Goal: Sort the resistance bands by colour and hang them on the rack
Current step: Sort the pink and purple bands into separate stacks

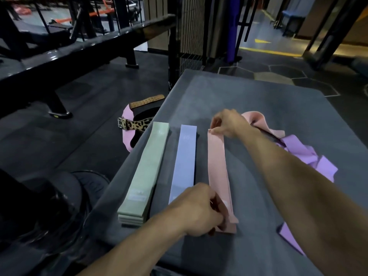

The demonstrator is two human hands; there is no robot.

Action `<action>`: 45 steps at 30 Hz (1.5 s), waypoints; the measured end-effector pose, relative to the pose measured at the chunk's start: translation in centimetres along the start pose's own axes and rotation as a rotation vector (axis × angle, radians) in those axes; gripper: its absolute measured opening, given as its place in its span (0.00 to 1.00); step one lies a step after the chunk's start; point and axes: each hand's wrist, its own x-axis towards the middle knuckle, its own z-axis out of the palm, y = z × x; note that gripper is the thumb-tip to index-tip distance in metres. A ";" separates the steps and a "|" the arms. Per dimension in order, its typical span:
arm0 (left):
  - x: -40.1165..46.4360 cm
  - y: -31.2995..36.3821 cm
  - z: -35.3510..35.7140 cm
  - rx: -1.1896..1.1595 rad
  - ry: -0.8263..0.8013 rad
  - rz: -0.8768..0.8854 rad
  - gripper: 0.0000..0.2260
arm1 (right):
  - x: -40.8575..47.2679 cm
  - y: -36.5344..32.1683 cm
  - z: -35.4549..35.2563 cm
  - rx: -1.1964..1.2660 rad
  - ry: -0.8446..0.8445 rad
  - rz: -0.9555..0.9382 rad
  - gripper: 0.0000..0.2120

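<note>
Nearest the camera: left hand [201,210], fingers curled, pinching the near end of the pink band [218,166]. Right hand [226,122] farther out, fingertips pinching the same band's far end, keeping it stretched flat. Underneath, grey padded platform [249,92], matte, left edge dropping to dark rubber floor [89,116]; bare room toward its far edge. Beyond, black bench frame [79,46] and wire mesh panel [191,26]. Green band stack [147,172] by the left edge, blue band [184,162] just beside, pink band next. Loose pink and purple bands heaped [298,148] right of the forearm. Leopard-print belt [135,124] on the floor.
</note>
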 end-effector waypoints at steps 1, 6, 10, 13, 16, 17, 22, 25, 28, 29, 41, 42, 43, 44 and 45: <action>0.0 0.0 0.0 -0.004 -0.002 -0.003 0.04 | 0.0 0.1 0.1 0.000 -0.008 0.002 0.05; -0.3 0.6 0.3 -0.053 -0.008 -0.006 0.04 | -0.2 0.5 0.5 0.023 -0.020 -0.001 0.04; -0.3 0.7 0.6 -0.027 0.008 -0.006 0.03 | -0.5 0.5 0.4 0.006 -0.003 -0.014 0.05; -0.3 1.0 0.8 0.005 0.014 -0.014 0.06 | -0.6 0.3 0.3 -0.030 0.002 -0.018 0.06; -0.5 1.5 1.0 0.033 -0.004 -0.038 0.10 | -0.6 0.1 0.6 -0.048 -0.002 -0.002 0.07; -0.5 1.6 1.1 0.034 -0.014 -0.050 0.11 | -0.6 0.0 0.7 -0.052 -0.001 0.003 0.06; -0.4 1.8 1.7 0.067 -0.023 -0.109 0.11 | -0.5 -0.4 1.0 -0.068 -0.011 0.034 0.04; -0.1 1.8 1.8 0.102 -0.030 -0.133 0.09 | -0.5 -0.5 1.1 -0.073 -0.015 0.042 0.04; 0.0 1.8 2.0 0.166 -0.035 -0.142 0.09 | -0.4 -0.5 1.2 -0.077 -0.014 0.046 0.05; 0.0 1.9 2.1 0.187 -0.033 -0.140 0.09 | -0.4 -0.5 1.3 -0.081 -0.012 0.047 0.05; -0.3 2.5 1.4 0.630 0.273 0.063 0.12 | -1.1 -0.4 2.0 -0.079 0.045 0.031 0.08; -0.1 2.8 1.5 0.716 0.317 0.074 0.14 | -1.2 -0.4 2.0 -0.076 0.048 0.027 0.08; 0.0 3.0 1.7 0.783 0.344 0.080 0.16 | -1.3 -0.3 1.9 -0.075 0.047 0.023 0.08; 0.1 3.1 2.0 0.839 0.350 0.077 0.18 | -1.3 -0.3 1.9 -0.076 0.046 0.021 0.08; 0.3 3.3 2.2 0.889 0.348 0.066 0.19 | -1.3 -0.4 1.9 -0.080 0.044 0.020 0.08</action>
